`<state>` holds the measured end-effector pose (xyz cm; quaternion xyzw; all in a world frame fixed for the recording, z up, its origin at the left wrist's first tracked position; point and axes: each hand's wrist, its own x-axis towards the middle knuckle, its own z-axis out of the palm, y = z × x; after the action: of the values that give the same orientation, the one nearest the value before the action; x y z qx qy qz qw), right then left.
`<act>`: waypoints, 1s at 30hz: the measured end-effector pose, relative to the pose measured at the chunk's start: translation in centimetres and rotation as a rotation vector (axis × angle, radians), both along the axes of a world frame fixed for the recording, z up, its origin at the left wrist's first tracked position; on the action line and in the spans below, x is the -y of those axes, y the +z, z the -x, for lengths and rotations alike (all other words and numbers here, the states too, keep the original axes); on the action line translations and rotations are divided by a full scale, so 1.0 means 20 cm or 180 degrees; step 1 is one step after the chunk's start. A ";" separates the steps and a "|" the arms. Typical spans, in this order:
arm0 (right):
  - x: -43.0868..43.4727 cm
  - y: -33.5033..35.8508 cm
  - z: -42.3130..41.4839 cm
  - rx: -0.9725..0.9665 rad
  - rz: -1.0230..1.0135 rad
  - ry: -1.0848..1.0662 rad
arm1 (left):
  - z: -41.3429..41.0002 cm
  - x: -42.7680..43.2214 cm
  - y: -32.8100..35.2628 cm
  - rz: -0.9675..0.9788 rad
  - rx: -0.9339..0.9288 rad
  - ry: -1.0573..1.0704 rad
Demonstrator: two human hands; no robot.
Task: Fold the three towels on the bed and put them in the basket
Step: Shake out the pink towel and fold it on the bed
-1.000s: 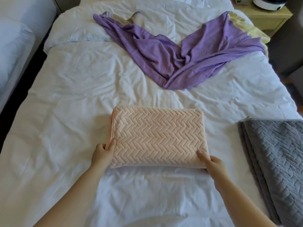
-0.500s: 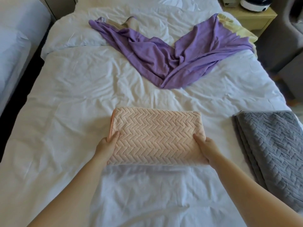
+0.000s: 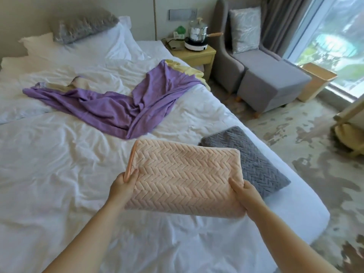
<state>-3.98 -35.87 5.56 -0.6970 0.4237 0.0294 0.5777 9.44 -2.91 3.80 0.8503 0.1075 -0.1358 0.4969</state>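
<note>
A folded peach towel (image 3: 183,174) with a zigzag weave is lifted above the white bed (image 3: 59,174). My left hand (image 3: 123,186) grips its left edge, thumb on top. My right hand (image 3: 246,194) grips its near right corner, thumb on top as well. Behind it a folded grey towel (image 3: 256,158) lies near the bed's right edge, partly covered by the peach one. A purple towel (image 3: 118,107) lies spread and crumpled across the middle of the bed. A light wooden basket (image 3: 317,81) stands on the floor by the window.
A grey armchair with footstool (image 3: 271,83) stands between the bed and the basket. A wooden nightstand (image 3: 195,54) carries a pot on a hotplate. Pillows (image 3: 84,36) lie at the head of the bed. A wooden frame (image 3: 350,125) stands at the far right on patterned carpet.
Both hands have lifted the folded peach towel off the bed and swung it right, over the grey towel's edge. The view has turned right, showing the armchair, window and basket.
</note>
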 end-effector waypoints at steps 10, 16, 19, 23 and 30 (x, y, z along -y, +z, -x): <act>0.59 0.01 0.28 0.0689 -0.0398 -0.1166 | -0.40 1.05 0.08 -0.0073 0.0404 -0.1231; 0.75 -0.14 0.18 0.0750 -0.0333 -0.1662 | -0.75 1.58 0.05 -0.0495 0.0444 -0.1769; 0.71 -0.26 0.13 0.0593 -0.0327 -0.1963 | -0.87 1.73 -0.09 -0.0776 0.0322 -0.2001; 0.64 -0.36 0.09 0.0392 -0.0131 -0.2174 | -0.90 1.77 -0.27 -0.1120 0.0303 -0.2116; 0.57 -0.33 0.06 0.0566 0.0226 -0.2351 | -1.01 1.79 -0.21 -0.0342 0.0433 -0.2036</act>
<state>-5.22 -47.29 -1.12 -0.5168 0.5954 -0.2560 0.5593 29.71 -38.64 -0.34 0.8731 -0.1914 -0.2220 0.3896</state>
